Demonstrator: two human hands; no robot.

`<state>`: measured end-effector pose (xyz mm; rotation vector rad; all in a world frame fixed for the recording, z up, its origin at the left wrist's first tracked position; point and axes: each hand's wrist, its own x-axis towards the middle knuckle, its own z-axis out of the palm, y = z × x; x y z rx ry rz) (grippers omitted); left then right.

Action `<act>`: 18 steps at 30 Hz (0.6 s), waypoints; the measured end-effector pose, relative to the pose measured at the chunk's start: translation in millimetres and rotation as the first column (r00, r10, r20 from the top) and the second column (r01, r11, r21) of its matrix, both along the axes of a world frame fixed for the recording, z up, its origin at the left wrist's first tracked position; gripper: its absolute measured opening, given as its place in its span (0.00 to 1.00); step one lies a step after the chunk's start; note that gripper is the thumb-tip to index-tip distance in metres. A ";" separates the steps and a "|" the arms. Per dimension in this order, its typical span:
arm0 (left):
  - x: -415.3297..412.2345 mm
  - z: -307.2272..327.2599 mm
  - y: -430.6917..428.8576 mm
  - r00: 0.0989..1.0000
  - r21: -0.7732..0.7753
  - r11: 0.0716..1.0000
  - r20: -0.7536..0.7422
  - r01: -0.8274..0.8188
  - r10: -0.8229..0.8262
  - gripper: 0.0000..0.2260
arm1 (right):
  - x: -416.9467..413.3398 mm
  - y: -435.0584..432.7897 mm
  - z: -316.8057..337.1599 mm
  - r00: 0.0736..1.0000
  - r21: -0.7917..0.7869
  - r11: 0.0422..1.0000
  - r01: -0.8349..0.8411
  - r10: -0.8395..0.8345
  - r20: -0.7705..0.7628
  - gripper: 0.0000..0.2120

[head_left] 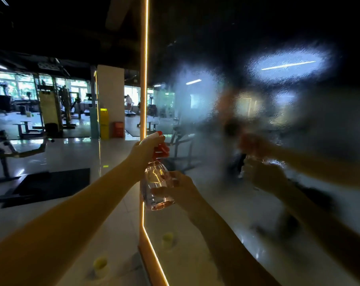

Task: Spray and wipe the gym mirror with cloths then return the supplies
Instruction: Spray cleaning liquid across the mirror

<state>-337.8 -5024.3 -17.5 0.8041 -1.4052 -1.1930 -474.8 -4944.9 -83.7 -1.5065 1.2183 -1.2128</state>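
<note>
A clear spray bottle (157, 182) with a red trigger head (161, 148) is held up in front of the gym mirror (257, 120). My left hand (147, 150) grips the trigger head from above. My right hand (179, 188) holds the bottle's clear body from the right side. The mirror glass to the right of the lit frame strip is wet with misted spray, which blurs the reflection of my arms and the bottle. No cloth is in view.
A glowing vertical light strip (144, 79) edges the mirror and bends right near the floor. To the left, gym machines (51, 104), a black floor mat (51, 186) and a white pillar (111, 100) show. A yellow object (100, 263) lies on the floor below.
</note>
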 end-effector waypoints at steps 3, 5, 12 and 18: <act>5.6 -19.7 -8.5 0.996 0.040 0.996 -0.050 -0.077 0.079 0.09 | 6.4 -6.8 -14.2 0.998 0.058 0.996 -0.065 0.066 -0.020 0.20; 10.8 -33.8 -14.9 0.995 0.057 0.993 -0.012 -0.102 0.103 0.10 | 10.8 -11.0 -21.6 0.997 0.094 0.992 -0.080 0.081 -0.009 0.27; 29.1 -72.1 -44.9 0.996 0.136 0.987 -0.013 -0.086 0.089 0.11 | 23.7 -30.2 -46.3 0.993 0.162 0.983 -0.088 0.100 -0.069 0.27; 35.5 -98.2 -74.4 1.000 0.177 0.984 -0.027 0.002 0.002 0.15 | 32.1 -58.9 -61.4 0.993 0.225 0.973 -0.058 0.079 -0.085 0.22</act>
